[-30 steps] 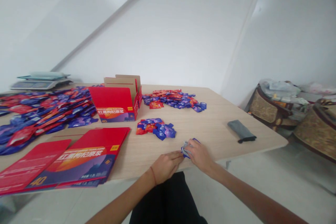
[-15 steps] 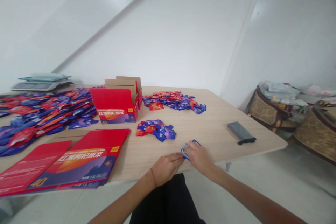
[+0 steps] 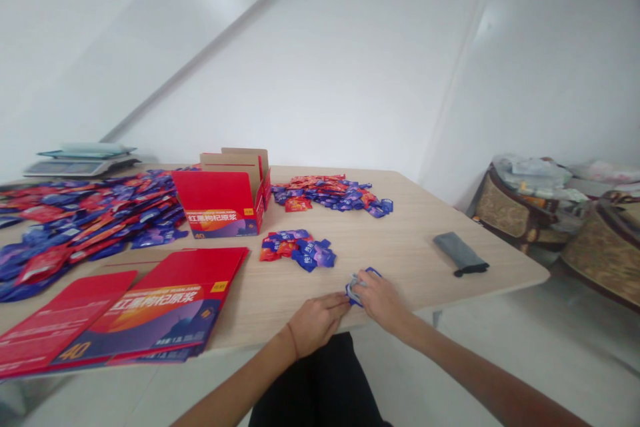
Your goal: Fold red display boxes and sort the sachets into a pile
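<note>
Here, one blue packet (image 3: 372, 271) by the desk's (image 3: 400, 240) front edge

From afar, I have the right hand (image 3: 377, 297) with fingers clamped on one greyish wad (image 3: 355, 288) over it; the left hand (image 3: 315, 321) touches it, fingers together, pinching or not I cannot tell. Two red boxes (image 3: 215, 200) stand beyond.

Right fingers (image 3: 368, 284) at blue-edged packet (image 3: 350, 293)

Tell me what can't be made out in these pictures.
All in the head view:
- Grey thing: mostly covered by the right hand; what it is can't be told.
- Left hand: its thumb is hidden behind the hand itself.
- Standing box: front panel hides the inside bottom.
- Flat boxes: cut off by the left edge.
- Scale: readout too small, blurred.
</note>
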A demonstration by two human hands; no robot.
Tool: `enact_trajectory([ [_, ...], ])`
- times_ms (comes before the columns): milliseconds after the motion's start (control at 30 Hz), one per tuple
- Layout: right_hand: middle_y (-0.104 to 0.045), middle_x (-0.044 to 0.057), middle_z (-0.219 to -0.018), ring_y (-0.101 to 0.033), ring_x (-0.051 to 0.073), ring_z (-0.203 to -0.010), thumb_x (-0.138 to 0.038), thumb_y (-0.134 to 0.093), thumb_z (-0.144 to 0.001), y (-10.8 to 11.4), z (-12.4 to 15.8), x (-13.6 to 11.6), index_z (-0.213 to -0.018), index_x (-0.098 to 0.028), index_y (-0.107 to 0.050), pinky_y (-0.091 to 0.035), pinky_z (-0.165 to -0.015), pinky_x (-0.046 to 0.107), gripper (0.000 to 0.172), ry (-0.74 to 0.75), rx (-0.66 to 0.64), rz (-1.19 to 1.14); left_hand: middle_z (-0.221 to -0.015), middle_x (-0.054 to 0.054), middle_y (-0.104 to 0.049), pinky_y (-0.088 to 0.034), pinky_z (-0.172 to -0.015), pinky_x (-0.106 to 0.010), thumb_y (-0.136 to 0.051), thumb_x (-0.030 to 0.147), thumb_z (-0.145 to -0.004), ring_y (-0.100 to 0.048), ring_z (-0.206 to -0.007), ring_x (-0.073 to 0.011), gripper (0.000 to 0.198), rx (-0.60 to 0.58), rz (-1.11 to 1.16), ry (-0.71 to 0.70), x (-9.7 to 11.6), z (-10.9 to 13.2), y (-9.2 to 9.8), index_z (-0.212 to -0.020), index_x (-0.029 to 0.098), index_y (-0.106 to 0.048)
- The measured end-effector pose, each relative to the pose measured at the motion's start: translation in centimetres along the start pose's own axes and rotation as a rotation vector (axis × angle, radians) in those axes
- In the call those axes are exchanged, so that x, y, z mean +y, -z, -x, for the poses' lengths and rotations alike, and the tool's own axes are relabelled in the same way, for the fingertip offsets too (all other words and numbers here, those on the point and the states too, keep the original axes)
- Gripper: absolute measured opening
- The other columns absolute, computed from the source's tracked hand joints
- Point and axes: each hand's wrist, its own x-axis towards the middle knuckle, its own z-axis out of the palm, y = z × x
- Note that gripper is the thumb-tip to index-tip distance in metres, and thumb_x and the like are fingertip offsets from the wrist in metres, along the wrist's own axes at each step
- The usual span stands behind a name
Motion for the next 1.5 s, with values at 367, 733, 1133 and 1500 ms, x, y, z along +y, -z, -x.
enact_trajectory([
  [367,-0.068,0.009,-0.114,-0.059,0.022,-0.106,-0.013,-0.050,-0.098,-0.2,0.1,4.9,-0.105,-0.023,-0.075,-0.044,-0.086,0.029,0.028,-0.202,0.014,0.075,-0.145,-0.010,-0.063,-0.044,-0.120,-0.036,-0.045,0.014,-0.100,-0.055,-0.139,-0.0202,0.044,0.017,-0.009,-0.016,-0.5,0.2,-0.5,-0.142,0.016,-0.059],
  [733,-0.065,0.005,-0.114,-0.056,0.019,-0.107,-0.015,-0.054,-0.098,1.6,0.3,1.6,-0.115,-0.026,-0.072,-0.042,-0.093,0.029,0.027,-0.020,0.217,-0.107,-0.144,-0.010,-0.063,-0.045,-0.119,-0.034,-0.042,0.014,-0.103,-0.057,-0.137,-0.0196,0.042,0.010,-0.023,-0.020,0.0,0.0,0.1,-0.142,0.017,-0.058],
  [1133,-0.066,0.007,-0.106,-0.054,0.022,-0.103,-0.021,-0.053,-0.101,0.7,0.0,0.5,-0.107,-0.023,-0.075,-0.040,-0.088,0.033,0.023,0.136,0.048,-0.022,-0.145,-0.009,-0.062,-0.043,-0.120,-0.034,-0.042,0.014,-0.103,-0.055,-0.139,-0.0199,0.043,-0.013,-0.015,0.003,0.3,-0.1,0.3,-0.143,0.017,-0.058],
  [1500,-0.067,0.006,-0.107,-0.054,0.023,-0.103,-0.017,-0.054,-0.099,0.2,-0.1,1.0,-0.102,-0.023,-0.073,-0.040,-0.085,0.033,0.020,0.084,0.026,0.030,-0.145,-0.010,-0.063,-0.045,-0.119,-0.035,-0.041,0.016,-0.104,-0.056,-0.138,-0.0204,0.042,0.002,-0.016,-0.010,0.1,0.1,0.1,-0.142,0.017,-0.058],
])
